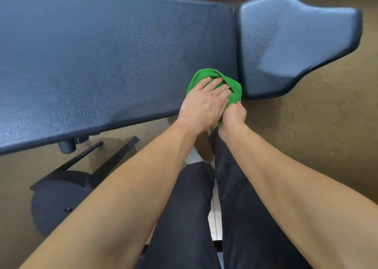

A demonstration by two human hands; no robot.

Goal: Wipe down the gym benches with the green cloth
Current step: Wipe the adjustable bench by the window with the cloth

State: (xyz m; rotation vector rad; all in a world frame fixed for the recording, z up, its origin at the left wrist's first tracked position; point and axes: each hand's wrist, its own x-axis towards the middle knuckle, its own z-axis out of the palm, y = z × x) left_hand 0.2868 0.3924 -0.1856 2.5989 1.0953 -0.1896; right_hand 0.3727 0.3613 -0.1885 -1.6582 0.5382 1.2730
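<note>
A black padded gym bench fills the upper half of the head view: a long back pad (102, 60) and a smaller seat pad (286, 44) to its right, with a narrow gap between them. The green cloth (206, 75) lies bunched on the near right corner of the long pad, beside that gap. My left hand (204, 103) presses flat on top of the cloth with fingers spread. My right hand (234, 115) is closed around the cloth's near edge, just off the pad's edge.
Under the long pad at lower left stand the bench's black frame bars (114, 156) and a round black foot roller (59, 203). My legs in black trousers (204, 217) stand close to the bench. Brown floor (317, 125) spreads to the right.
</note>
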